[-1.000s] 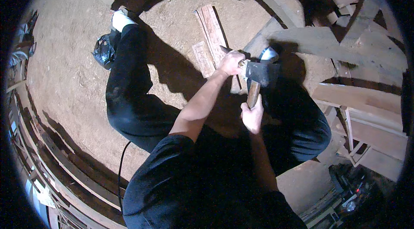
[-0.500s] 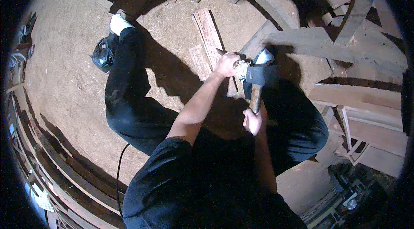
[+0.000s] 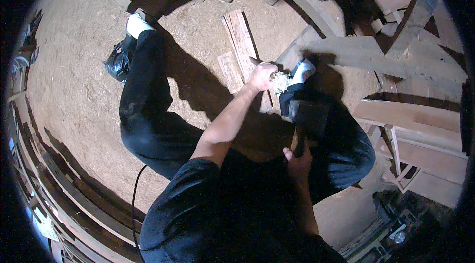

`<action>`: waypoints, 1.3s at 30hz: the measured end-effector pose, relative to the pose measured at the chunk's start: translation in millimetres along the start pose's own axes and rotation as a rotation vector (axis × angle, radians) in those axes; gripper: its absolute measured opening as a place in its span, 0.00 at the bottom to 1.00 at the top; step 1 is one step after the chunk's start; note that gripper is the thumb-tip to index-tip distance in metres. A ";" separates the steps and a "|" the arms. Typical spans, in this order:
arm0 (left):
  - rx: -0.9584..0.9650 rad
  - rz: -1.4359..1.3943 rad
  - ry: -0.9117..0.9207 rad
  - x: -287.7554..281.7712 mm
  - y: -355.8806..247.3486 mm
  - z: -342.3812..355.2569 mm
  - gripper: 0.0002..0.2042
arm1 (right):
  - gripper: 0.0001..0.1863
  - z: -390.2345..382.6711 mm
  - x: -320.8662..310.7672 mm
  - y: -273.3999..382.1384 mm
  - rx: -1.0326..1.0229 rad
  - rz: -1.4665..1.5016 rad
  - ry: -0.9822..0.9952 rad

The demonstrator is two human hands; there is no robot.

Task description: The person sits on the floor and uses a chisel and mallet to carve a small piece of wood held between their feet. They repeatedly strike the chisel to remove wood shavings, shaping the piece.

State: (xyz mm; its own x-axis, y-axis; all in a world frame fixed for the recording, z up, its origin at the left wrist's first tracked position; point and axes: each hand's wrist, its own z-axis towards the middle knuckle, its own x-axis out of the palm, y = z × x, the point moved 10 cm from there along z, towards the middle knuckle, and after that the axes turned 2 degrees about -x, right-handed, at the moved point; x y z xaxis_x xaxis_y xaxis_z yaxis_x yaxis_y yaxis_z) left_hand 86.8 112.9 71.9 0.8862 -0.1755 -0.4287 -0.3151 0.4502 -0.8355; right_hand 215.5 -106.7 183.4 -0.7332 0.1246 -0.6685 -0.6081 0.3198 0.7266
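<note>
My left hand (image 3: pixel 261 77) is closed on a chisel-like tool, whose dark tip (image 3: pixel 254 60) points up-left and whose pale, frayed end (image 3: pixel 281 82) sticks out to the right. Below it, my right hand (image 3: pixel 298 159) grips the wooden handle of a mallet with a big dark head (image 3: pixel 309 113), held over my right leg in shadow. Pale reddish boards (image 3: pixel 237 30) and a shorter plank (image 3: pixel 227 70) lie on the dusty floor just beyond my left hand. My white-covered right foot (image 3: pixel 302 71) rests beside the frayed end.
A black plastic bag (image 3: pixel 117 62) lies by my left foot (image 3: pixel 138 24). Curved timbers (image 3: pixel 336 42) arch across the top and right, with stacked boards (image 3: pixel 410 114) at right. Long slats (image 3: pixel 74 184) line the lower left; a black cable (image 3: pixel 136 188) runs nearby.
The mallet and my right hand have moved down, away from the frayed end, which is now uncovered. My left hand has shifted slightly leftward in the view.
</note>
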 end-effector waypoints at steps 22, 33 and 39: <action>-0.077 0.010 -0.055 -31.2 30.4 2.7 0.12 | 0.30 -1.0 4.1 -24.5 0.249 -0.002 0.071; -0.054 0.019 -0.127 -37.2 21.8 7.0 0.15 | 0.21 55.0 36.4 -4.0 0.370 0.685 0.180; -0.032 -0.001 0.029 -18.0 21.5 23.2 0.11 | 0.32 96.0 50.7 26.1 0.253 0.750 0.183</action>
State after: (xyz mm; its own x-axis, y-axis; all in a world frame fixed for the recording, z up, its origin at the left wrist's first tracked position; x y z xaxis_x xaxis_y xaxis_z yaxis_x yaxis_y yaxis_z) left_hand 72.0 146.2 69.6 0.8766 -0.2017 -0.4369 -0.3249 0.4218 -0.8465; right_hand 191.6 -1.8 153.2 -0.9698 0.2414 0.0349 0.1363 0.4178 0.8982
